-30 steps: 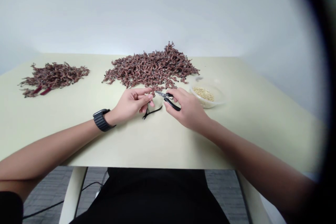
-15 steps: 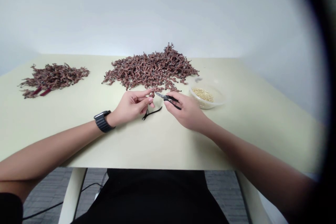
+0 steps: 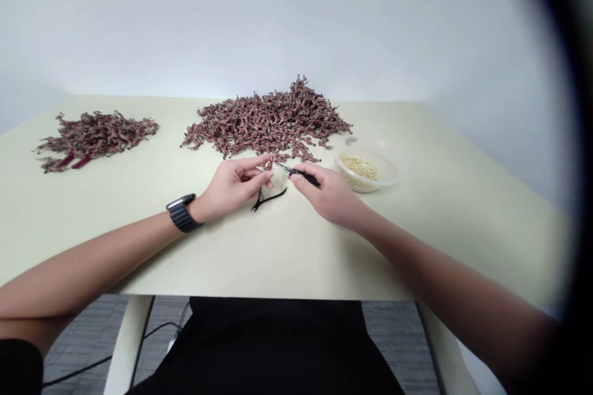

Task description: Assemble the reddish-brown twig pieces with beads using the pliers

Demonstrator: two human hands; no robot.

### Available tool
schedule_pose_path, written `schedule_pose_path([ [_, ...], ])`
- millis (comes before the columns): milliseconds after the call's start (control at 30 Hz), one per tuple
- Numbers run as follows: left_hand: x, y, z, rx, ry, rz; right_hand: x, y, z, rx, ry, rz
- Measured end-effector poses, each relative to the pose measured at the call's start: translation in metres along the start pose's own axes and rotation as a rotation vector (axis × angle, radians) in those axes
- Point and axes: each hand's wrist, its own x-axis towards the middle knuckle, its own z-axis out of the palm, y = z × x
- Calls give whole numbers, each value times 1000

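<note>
L hand (image 3: 234, 186): fingertips (image 3: 266, 176) close together at pile edge; any item held too small to tell. R hand (image 3: 330, 192): fingers clamped on black-handled snips (image 3: 302, 174), steel tips toward L hand. Curved black piece (image 3: 269, 199) lies on cream table (image 3: 139, 259) below L hand, just under reddish-brown dried sprig pile (image 3: 266, 126). Clear bowl (image 3: 391, 176) of pale grains (image 3: 357, 166) sits right. Second sprig pile (image 3: 95, 136) lies far left.

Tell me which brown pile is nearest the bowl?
The larger middle pile, beside the clear bowl; the smaller pile lies far left on the table.
</note>
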Motion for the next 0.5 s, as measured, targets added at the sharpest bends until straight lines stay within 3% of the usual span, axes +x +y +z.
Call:
schedule_pose_path([
  [367,5,-4,-1,-93,10,-69,4,13,1,-92,107,8],
  [500,20,-15,-20,-33,120,-77,1,15,3,-142,118,-19],
])
